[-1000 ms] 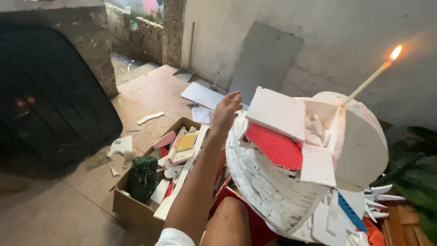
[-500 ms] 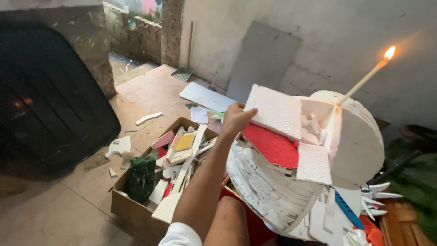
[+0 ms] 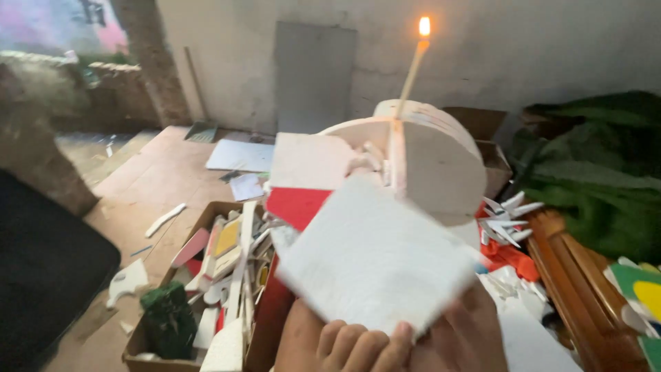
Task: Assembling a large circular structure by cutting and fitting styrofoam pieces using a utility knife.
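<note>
My left hand [image 3: 361,348] is at the bottom edge of the head view, its fingers curled over the lower edge of a white foam square [image 3: 375,258], which it holds up, blurred, close to the camera. A patch of skin [image 3: 475,327] shows behind the square's lower right corner; I cannot tell whether it is my right hand. Behind the square stands a round white foam model [image 3: 441,165] with a red panel [image 3: 296,207]. A thin lit candle [image 3: 412,69] stands upright on the model.
An open cardboard box [image 3: 134,344] of foam scraps with a dark green object [image 3: 169,320] sits at lower left. A white sheet [image 3: 237,155] lies on the tiled floor, a grey panel [image 3: 313,76] leans on the wall, and green cloth [image 3: 592,179] and a wooden rail [image 3: 571,275] are at right.
My left hand came off the foam model's top and now holds a white foam square low and close to the camera. The view has swung to the right.
</note>
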